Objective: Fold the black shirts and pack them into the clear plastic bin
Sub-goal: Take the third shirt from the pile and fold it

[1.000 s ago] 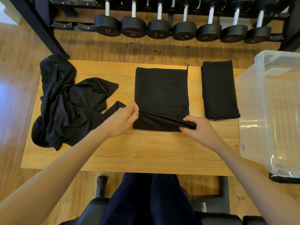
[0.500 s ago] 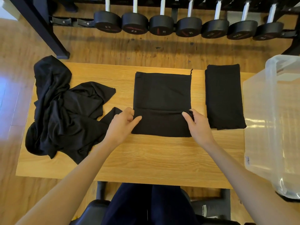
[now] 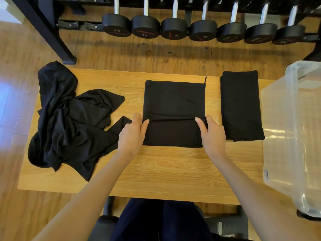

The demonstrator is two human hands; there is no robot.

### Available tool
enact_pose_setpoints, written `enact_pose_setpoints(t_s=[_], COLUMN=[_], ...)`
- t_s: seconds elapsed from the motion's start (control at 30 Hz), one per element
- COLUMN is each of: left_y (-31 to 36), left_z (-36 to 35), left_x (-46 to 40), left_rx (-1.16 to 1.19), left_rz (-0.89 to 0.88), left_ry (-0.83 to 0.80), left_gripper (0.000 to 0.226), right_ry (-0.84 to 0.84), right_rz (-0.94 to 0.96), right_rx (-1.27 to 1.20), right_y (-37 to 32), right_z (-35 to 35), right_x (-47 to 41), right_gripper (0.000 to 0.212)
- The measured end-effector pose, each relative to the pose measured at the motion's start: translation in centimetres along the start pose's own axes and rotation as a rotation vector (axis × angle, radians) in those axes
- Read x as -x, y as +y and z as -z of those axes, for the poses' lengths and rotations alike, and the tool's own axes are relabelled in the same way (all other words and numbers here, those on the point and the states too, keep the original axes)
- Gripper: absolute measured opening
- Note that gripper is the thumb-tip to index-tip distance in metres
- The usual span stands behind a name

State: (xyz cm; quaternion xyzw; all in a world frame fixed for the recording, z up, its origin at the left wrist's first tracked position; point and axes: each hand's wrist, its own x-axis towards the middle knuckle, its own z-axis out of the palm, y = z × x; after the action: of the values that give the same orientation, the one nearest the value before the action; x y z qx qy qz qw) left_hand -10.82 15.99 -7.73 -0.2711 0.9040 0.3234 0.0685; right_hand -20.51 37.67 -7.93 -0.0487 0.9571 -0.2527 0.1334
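A partly folded black shirt (image 3: 173, 101) lies flat in the middle of the wooden table (image 3: 156, 171), its near flap turned up over itself. My left hand (image 3: 132, 134) pinches the flap's left corner between thumb and fingers. On the other side, my right hand (image 3: 212, 134) pinches the right corner. To the right lies a fully folded black shirt (image 3: 241, 105). A heap of unfolded black shirts (image 3: 69, 126) covers the table's left end. The clear plastic bin (image 3: 293, 129) stands at the table's right end, and I see no shirts inside it.
A rack of black dumbbells (image 3: 203, 30) runs along the far side, with a black frame leg (image 3: 52, 32) at the left. Below the table's near edge are my dark trousers and a black seat (image 3: 104, 228). Wooden floor surrounds the table.
Both hands carried the shirt's near edge away from me and laid it over the shirt, making a fold across it. The view shifted slightly left.
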Motion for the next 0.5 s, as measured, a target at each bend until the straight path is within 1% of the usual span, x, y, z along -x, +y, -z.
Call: enact_pose_setpoints(t_s=[0.1, 0.2, 0.27, 0.3, 0.33, 0.37, 0.4, 0.47, 0.5], left_y=[0.2, 0.3, 0.5, 0.6, 0.6, 0.5, 0.5, 0.4, 0.3], left_z=[0.0, 0.1, 0.5, 0.7, 0.9, 1.0, 0.8, -0.5, -1.3], left_x=[-0.1, -0.2, -0.3, -0.1, 0.2, 0.5, 0.8, 1.5, 1.7], left_rx=[-0.022, 0.013, 0.017, 0.011, 0.017, 0.033, 0.032, -0.071, -0.156], left_rz=[0.008, 0.045, 0.094, 0.097, 0.057, -0.038, -0.173, -0.443, -0.533], left_ry=[0.006, -0.014, 0.014, 0.076, 0.158, 0.223, 0.236, 0.140, 0.072], left_gripper=[0.024, 0.023, 0.025, 0.027, 0.028, 0.027, 0.028, 0.037, 0.042], right_ry=[0.007, -0.003, 0.075, 0.149, 0.227, 0.282, 0.288, 0.159, 0.079], right_rz=[0.004, -0.018, -0.025, 0.003, 0.065, 0.152, 0.253, 0.468, 0.538], right_rx=[0.030, 0.076, 0.083, 0.087, 0.094, 0.104, 0.124, 0.216, 0.276], right_y=[-0.2, -0.3, -0.5, -0.4, -0.4, -0.4, -0.5, -0.7, -0.9], right_z=[-0.1, -0.2, 0.1, 0.2, 0.3, 0.2, 0.0, -1.1, -1.6], right_x=[-0.1, -0.4, -0.3, 0.0, 0.4, 0.9, 1.5, 2.7, 3.2], right_gripper=[0.049, 0.049, 0.046, 0.042, 0.036, 0.031, 0.029, 0.037, 0.041])
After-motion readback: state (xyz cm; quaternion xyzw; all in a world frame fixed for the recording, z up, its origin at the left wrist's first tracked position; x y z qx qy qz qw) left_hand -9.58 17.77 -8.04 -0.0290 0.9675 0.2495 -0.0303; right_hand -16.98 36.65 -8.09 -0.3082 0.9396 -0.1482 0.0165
